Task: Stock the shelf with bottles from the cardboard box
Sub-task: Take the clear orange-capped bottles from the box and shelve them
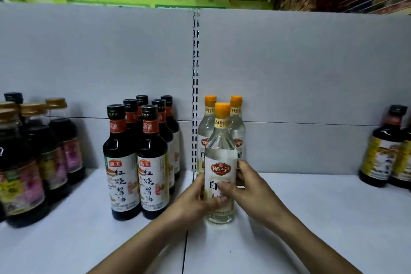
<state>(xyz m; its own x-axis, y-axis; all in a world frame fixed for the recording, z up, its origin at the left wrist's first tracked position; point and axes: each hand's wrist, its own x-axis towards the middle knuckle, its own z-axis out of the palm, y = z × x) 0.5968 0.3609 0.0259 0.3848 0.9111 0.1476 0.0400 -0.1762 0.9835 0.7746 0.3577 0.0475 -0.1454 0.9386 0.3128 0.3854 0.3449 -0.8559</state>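
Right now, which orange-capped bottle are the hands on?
The front bottle, closest to the shelf edge; left hand and right hand grip its label. The other two stand behind it.

Even, cool overhead light; soft shadows, sharp centre, edges bowed and smeared by wide-angle blur.

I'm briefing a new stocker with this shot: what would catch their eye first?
The left hand and right hand grip an orange-capped clear bottle, upright at the middle of the white shelf. Two matching bottles stand just behind it, by the back panel. Left of them is a cluster of dark soy sauce bottles.
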